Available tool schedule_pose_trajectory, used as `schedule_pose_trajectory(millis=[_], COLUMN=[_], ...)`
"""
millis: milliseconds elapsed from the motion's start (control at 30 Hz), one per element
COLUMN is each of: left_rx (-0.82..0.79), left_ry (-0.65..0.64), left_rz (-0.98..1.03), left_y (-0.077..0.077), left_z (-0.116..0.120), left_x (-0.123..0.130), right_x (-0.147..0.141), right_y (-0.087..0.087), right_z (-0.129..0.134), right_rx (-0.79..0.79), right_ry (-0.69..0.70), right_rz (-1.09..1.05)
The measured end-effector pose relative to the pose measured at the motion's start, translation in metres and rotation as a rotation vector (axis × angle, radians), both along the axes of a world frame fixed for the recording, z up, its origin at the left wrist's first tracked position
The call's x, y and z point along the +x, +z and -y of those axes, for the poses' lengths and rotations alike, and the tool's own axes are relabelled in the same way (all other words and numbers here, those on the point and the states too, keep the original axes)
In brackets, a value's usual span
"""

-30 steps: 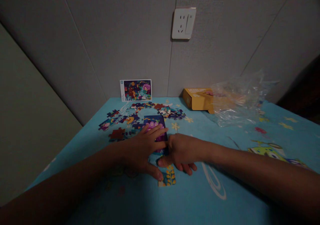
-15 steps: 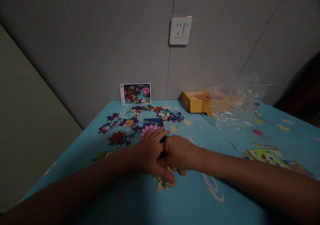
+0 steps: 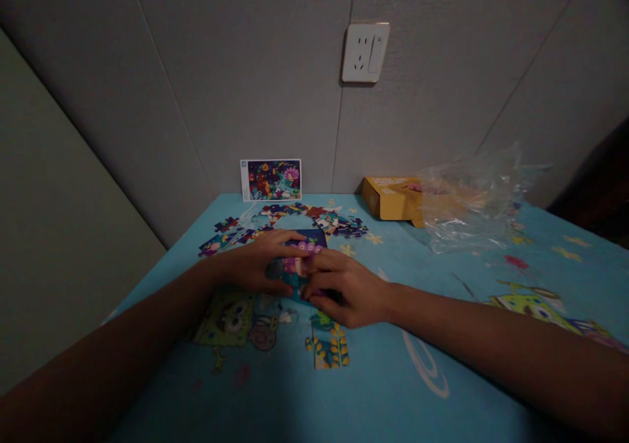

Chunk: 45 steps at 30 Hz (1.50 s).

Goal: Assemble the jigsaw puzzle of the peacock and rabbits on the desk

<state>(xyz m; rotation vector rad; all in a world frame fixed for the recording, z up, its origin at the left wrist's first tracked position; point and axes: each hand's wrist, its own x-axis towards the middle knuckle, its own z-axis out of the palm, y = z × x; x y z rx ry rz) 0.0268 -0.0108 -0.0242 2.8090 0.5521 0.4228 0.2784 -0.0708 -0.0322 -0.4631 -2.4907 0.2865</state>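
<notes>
A joined section of jigsaw puzzle (image 3: 314, 235), dark blue with a pink scalloped shape, lies on the table under both hands. My left hand (image 3: 263, 259) rests over its left side, fingers stretched out and thumb apart. From the right, my right hand (image 3: 344, 286) reaches onto the section's right edge with curled fingers pressed together; whatever is between them is hidden. Just below that hand lie joined puzzle pieces (image 3: 330, 349) with yellow leaves on teal. Loose puzzle pieces (image 3: 341, 225) are scattered in an arc behind the hands.
Against the wall leans a picture card (image 3: 273, 181) of a colourful scene. An orange box (image 3: 393, 199) stands at the back right, partly behind a crumpled clear plastic bag (image 3: 466, 207). The blue tablecloth (image 3: 373, 397) has printed cartoon figures. A socket (image 3: 366, 53) is on the wall.
My left hand has moved left and away from my right hand, uncovering more of the puzzle's middle and the yellow-leaf pieces. My right hand's fingers now show curled over the puzzle's right edge.
</notes>
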Motion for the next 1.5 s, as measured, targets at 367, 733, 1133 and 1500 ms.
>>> schedule_pose_trajectory(millis=[367,733,1133,1500], left_rx=[-0.064,0.037,0.023,-0.011], left_ry=[-0.018,0.133,0.233,0.195], left_rz=[-0.047,-0.029,-0.188,-0.046], left_y=[0.000,0.003,0.009,0.001], left_z=[0.005,-0.004,-0.017,-0.017], left_x=[0.003,0.002,-0.021,-0.014], right_x=[-0.002,-0.001,-0.001,-0.002], right_y=[0.001,0.001,0.003,0.001], right_z=[0.006,0.005,0.002,0.005], right_rx=[-0.033,-0.016,-0.005,-0.019], right_ry=[0.308,0.302,0.356,0.318], right_rz=[0.069,0.143,0.223,0.141])
